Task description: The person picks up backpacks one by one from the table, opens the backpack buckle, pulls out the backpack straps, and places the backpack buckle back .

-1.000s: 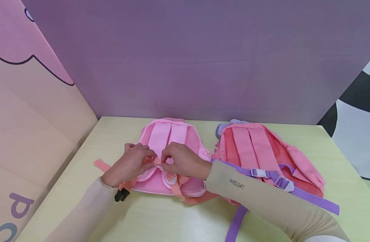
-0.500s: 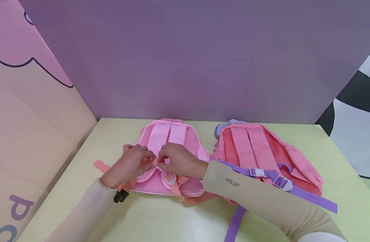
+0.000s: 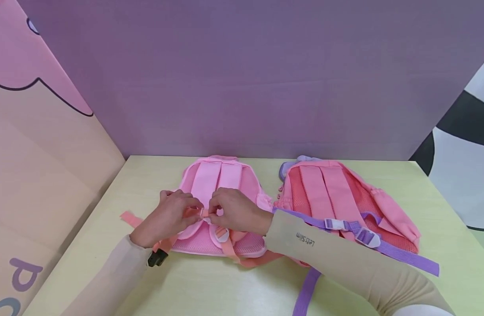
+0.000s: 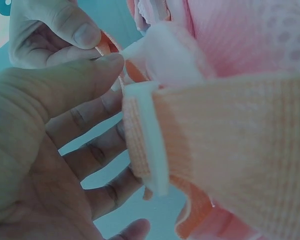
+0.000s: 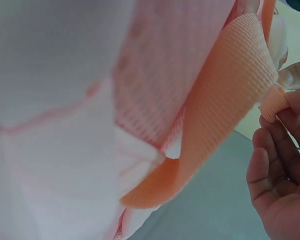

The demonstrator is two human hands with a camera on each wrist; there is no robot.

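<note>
A pink backpack (image 3: 243, 182) lies straps-up on the table, with both hands over its middle. My left hand (image 3: 167, 217) pinches an orange strap beside a white slider buckle (image 4: 152, 140), thumb against fingers. Opposite it, my right hand (image 3: 240, 211) pinches a short length of the same orange webbing, seen as a folded end (image 5: 274, 104) in the right wrist view. The fingertips of the two hands are close together. A black buckle (image 3: 157, 257) hangs below the left wrist. The palms hide part of the shoulder straps.
A coral backpack (image 3: 313, 184) with purple straps (image 3: 408, 259) lies to the right, partly under the right sleeve (image 3: 325, 252). A loose orange strap end (image 3: 130, 218) sticks out on the left. The pale table (image 3: 210, 294) meets a purple panel (image 3: 242, 79) behind.
Both hands keep their pinch at the same spot. The right fingertips came nearer the left ones, then drew slightly apart, showing orange webbing between them again. The head view has shifted slightly.
</note>
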